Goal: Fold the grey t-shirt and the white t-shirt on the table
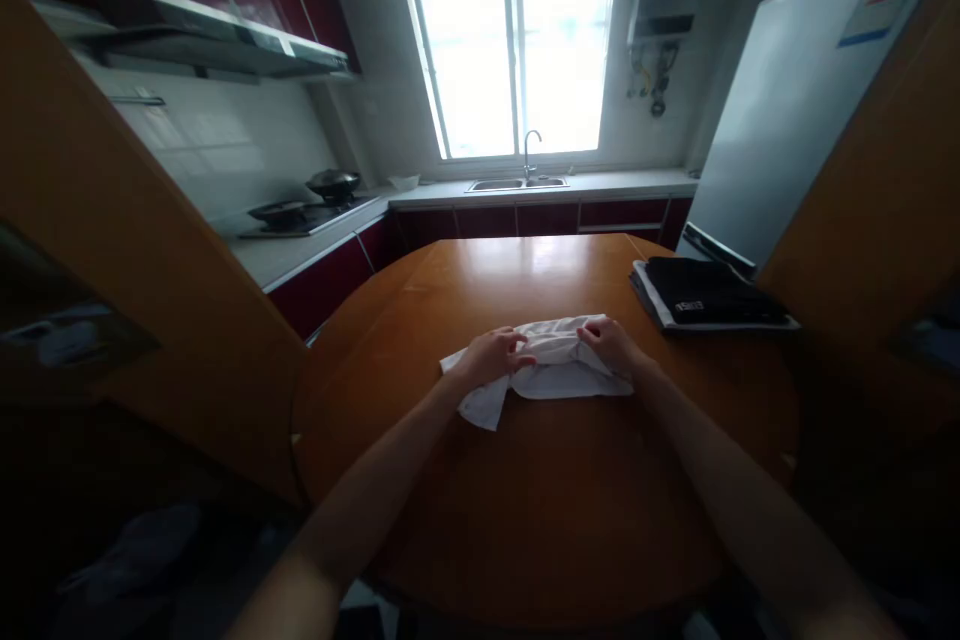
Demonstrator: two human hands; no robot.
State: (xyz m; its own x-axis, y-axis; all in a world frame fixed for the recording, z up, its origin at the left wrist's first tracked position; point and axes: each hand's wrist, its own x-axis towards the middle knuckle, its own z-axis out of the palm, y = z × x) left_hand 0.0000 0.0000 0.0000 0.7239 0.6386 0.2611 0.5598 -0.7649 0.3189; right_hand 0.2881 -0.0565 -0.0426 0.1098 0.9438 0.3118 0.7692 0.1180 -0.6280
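Observation:
A white shirt (pixel 559 380) lies partly folded on the wooden table (pixel 525 500), with its far part bunched into creases and a sleeve-like flap sticking out at the left. My left hand (pixel 491 358) rests over the shirt's left side, its thumb and fingers apart. On the right side, my right hand (pixel 609 342) pinches the far layer of the fabric between thumb and fingers. A smooth, flatter layer of the shirt spreads out nearer to me, below both hands.
At the table's right edge sits a stack of folded dark and white clothes (pixel 705 295). Beyond the table are a counter with a sink (pixel 517 184), a stove with a wok (pixel 334 182) and a pan (pixel 279 212), and a refrigerator (pixel 787 110) at the right.

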